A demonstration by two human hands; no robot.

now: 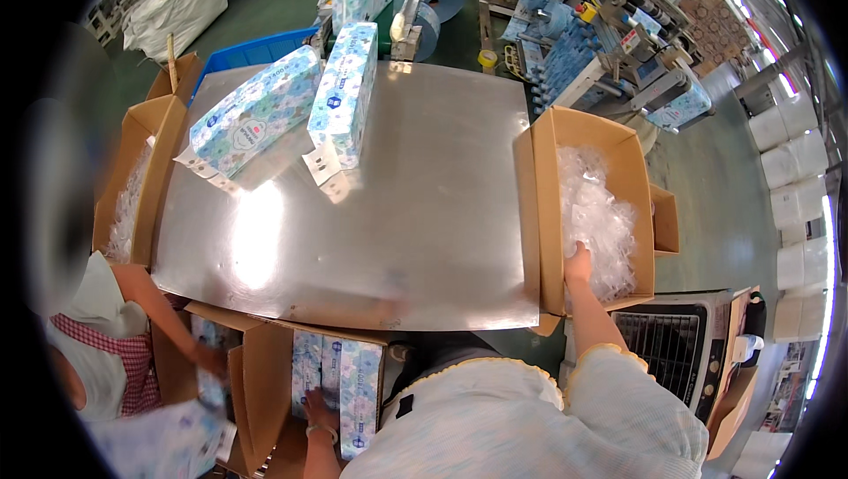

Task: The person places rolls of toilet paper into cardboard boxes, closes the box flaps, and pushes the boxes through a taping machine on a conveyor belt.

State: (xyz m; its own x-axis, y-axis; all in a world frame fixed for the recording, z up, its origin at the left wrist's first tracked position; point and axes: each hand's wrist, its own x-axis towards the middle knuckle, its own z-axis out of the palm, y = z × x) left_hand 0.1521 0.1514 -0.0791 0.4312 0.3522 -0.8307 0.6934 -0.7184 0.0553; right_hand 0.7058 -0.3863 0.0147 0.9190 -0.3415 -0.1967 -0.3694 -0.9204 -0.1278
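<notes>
My left hand [320,414] lies with fingers apart on the blue-and-white flowered tissue packs [357,398], which stand side by side in an open cardboard box [263,382] below the table's near edge. On the right, my right hand [579,265] reaches over the wall of another cardboard box [546,205] into a heap of clear plastic pieces [594,214]. Its fingers are bent into the heap and partly hidden by it. Two more flowered packs, a left one [261,117] and a right one [343,95], lie at the back of the metal table [424,205].
A co-worker's arm [172,320] reaches into a box at lower left, beside a blurred pack [163,439]. Another box of clear plastic [132,192] stands left of the table. Behind are a blue crate [247,51] and packaging machinery [583,46]; a black-grilled appliance [662,346] sits at right.
</notes>
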